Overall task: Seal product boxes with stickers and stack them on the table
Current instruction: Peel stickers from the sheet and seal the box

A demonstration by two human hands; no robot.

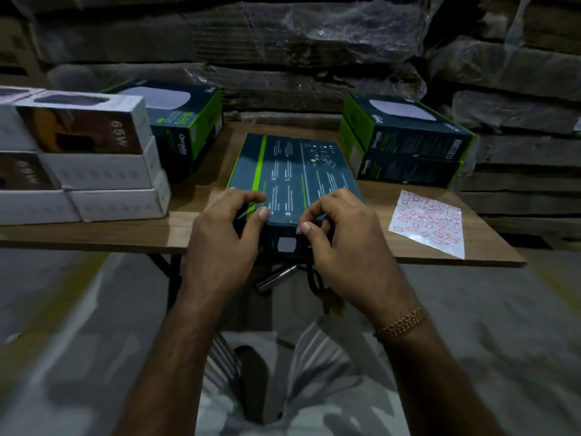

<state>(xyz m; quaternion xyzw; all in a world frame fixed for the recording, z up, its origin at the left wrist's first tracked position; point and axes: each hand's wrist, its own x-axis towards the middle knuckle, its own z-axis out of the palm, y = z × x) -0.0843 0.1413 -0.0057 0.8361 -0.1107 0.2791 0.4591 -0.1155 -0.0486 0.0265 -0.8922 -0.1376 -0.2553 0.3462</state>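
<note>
A dark teal product box [295, 171] with a green stripe lies flat on the wooden table [195, 196], its near end at the table's front edge. My left hand [226, 234] grips the box's near left corner, thumb on top. My right hand [342, 237] pinches a small red-and-white sticker [298, 229] against the box's near top edge. A sticker sheet [427, 221] with several red stickers lies to the right of the box.
Two stacked teal boxes [405, 140] stand at the back right, another teal box [182, 127] at the back left. Several white 65W boxes [81, 158] are piled on the left. Wrapped cardboard stacks [283, 42] rise behind the table.
</note>
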